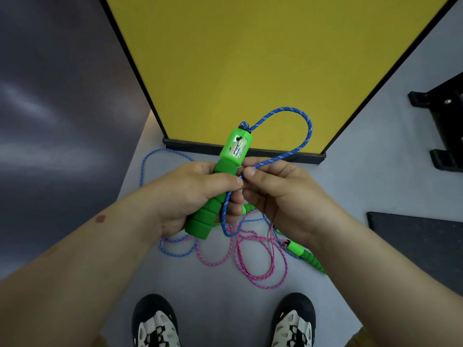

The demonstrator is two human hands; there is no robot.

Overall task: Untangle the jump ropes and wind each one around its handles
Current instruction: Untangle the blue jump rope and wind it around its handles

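Your green foam handle [220, 186] stands tilted, its clear-windowed cap uppermost, with the blue rope [300, 144] knotted at its top, arching in a loop to the right and running back down alongside the foam. On the floor below, the pink rope [253, 261] lies in overlapping loops, crossed with blue strands, tied to a second green handle [304, 256] lying flat.

Green handle [226, 181], blue-flecked rope [298, 116], pink rope [253, 259], seemingly white-flecked.

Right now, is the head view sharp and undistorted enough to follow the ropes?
Head view: the green handle and blue rope are sharp; the wide lens bows the yellow panel edges; the left wall is smeared; lighting is even, without harsh glare.
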